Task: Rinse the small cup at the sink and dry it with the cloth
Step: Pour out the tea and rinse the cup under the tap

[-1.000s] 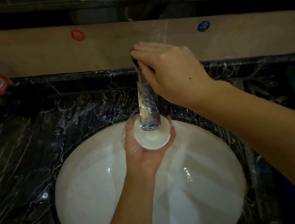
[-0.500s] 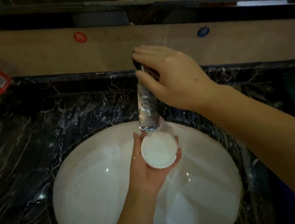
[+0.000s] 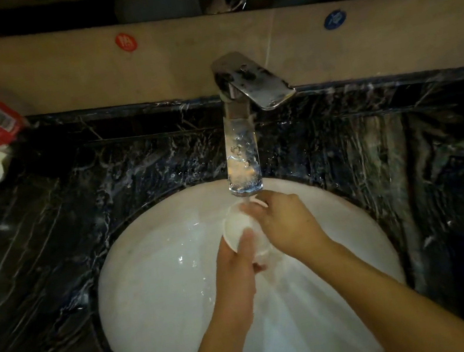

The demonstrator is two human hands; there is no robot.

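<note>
Now small cup [image 3: 241, 230] under running tap [image 3: 242, 155].

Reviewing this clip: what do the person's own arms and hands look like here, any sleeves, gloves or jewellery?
Both hands are bare: the left hand and right hand wear no gloves, and no rings show on the fingers. Both forearms are uncovered down to the frame's bottom edge, with no sleeve, watch or bracelet in view. The hands look wet.

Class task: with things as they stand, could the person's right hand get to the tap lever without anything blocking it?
Probably yes. The right hand is on the small cup just below the spout, and the tap lever stands uncovered above it, with nothing between them. But that hand would have to leave the cup to the left hand.
</note>
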